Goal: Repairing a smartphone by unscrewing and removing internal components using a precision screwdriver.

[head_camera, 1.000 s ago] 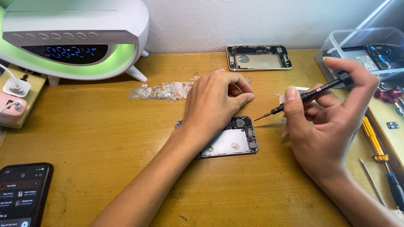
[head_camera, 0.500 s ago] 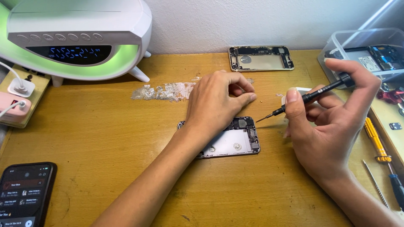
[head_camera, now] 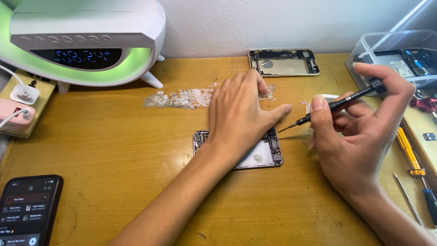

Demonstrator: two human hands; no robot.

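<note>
An opened phone body (head_camera: pixel 261 157) lies on the wooden desk (head_camera: pixel 114 146), its inner parts showing. My left hand (head_camera: pixel 239 114) rests flat on top of it, fingers spread toward the right, covering most of its upper half. My right hand (head_camera: pixel 359 132) holds a thin black precision screwdriver (head_camera: pixel 337 105) in a pen-like grip. Its tip (head_camera: pixel 281 130) hovers just above the desk, close to the phone's upper right corner and my left fingertips.
A second empty phone frame (head_camera: pixel 283 63) lies at the back. A white lamp-clock (head_camera: pixel 86 41) and a power strip (head_camera: pixel 20 107) stand left. A lit phone (head_camera: pixel 28 209) lies front left. A clear plastic box (head_camera: pixel 400 54) and yellow-handled screwdrivers (head_camera: pixel 409 152) are right.
The view has shifted slightly. Both hands and the screwdriver keep nearly the same pose over the opened phone.
</note>
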